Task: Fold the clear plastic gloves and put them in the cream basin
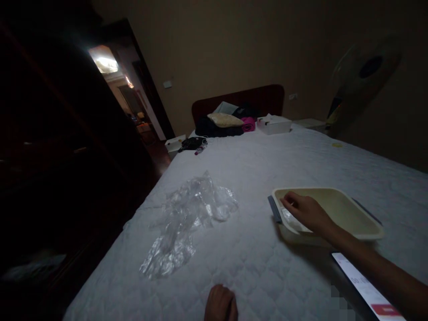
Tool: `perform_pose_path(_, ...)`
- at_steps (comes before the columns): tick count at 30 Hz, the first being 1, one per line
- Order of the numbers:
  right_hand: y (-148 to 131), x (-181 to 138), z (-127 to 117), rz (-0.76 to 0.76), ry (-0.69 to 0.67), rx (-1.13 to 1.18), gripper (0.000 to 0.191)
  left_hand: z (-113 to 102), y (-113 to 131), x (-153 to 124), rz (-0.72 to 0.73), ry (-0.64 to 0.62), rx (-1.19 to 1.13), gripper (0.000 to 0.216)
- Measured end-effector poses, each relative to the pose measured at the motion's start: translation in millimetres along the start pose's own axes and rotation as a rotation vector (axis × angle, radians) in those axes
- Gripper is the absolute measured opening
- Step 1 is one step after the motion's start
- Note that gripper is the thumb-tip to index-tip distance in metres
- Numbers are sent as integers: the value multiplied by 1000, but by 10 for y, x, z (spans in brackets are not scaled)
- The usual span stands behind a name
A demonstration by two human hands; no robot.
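Observation:
My right hand [306,211] reaches over the left end of a cream plastic tub [351,214] with grey side handles. Its fingers are pinched together at a small piece of clear, shiny plastic [291,218] inside the tub, partly hidden beneath the hand. At the bottom of the view my left hand [220,304] rests on the bed, fingers curled in, with nothing visible in it. Crumpled clear plastic bags [192,214] lie spread to the left of the tub. Below my right forearm lies a phone [363,283] with its screen lit.
A white quilted bed cover [250,169] lies under everything. Toward the headboard [270,93] are piled clothes and pillows [224,120] and a white box [274,125]. A black bag [192,143] sits at the far left edge. A fan [368,71] stands on the right.

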State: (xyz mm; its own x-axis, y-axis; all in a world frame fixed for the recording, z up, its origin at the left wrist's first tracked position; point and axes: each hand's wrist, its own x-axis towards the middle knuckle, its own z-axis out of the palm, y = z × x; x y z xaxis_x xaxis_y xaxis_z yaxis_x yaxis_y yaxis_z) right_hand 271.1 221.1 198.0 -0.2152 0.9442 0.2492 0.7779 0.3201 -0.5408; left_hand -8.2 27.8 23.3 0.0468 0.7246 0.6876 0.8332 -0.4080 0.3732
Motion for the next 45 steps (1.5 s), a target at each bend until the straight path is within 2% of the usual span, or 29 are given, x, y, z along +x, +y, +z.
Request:
perform_pose_path(2, -278, -74, 125, -107, 103, 95, 28, -40, -18, 17, 30, -13, -8, 17)
perform_pose_path(4, -557, -187, 385, -127, 113, 211, 29, -116, -27, 49, 21, -63, 4, 16)
perform_pose_path(8, -966, -603, 1262, -214, -15, 305, 30, -317, -122, 61, -63, -87, 91, 19)
perform_pose_path(11, -1045, -1010, 2000, -243, 28, 258, 26, -474, -296, 7, -120, -58, 170, 22)
perform_pose_path(12, -1033, -1130, 2206, -281, 112, 172, 27, -524, -364, -7, -139, -49, 196, 22)
perform_pose_path(15, -950, -1370, 2600, -392, 225, -11, 29, -666, -559, 4, -197, -40, 278, 21)
perform_pose_path(17, -899, -1420, 2674, -403, 236, -46, 29, -746, -680, 63, -221, -49, 345, 23)
perform_pose_path(21, -854, -1386, 2627, -428, 225, -45, 31, -829, -919, 202, -335, -65, 549, 29)
perform_pose_path(26, -857, -1364, 2616, -421, 234, -42, 31, -735, -1074, 188, -342, -99, 557, 22)
perform_pose_path(32, -879, -1383, 2600, -408, 217, -7, 31, -670, -990, -4, -345, -2, 520, 18)
perform_pose_path(39, -872, -1390, 2587, -396, 221, 16, 31, -863, -882, 36, -339, 158, 445, 19)
perform_pose_path(41, -870, -1391, 2587, -396, 225, 28, 30, -919, -810, 104, -346, 241, 428, 21)
perform_pose_path(43, -874, -1392, 2587, -395, 228, 40, 30, -973, -707, 200, -357, 356, 324, 21)
perform_pose_path(45, -885, -1393, 2581, -392, 231, 50, 30, -1028, -580, 314, -387, 440, 84, 20)
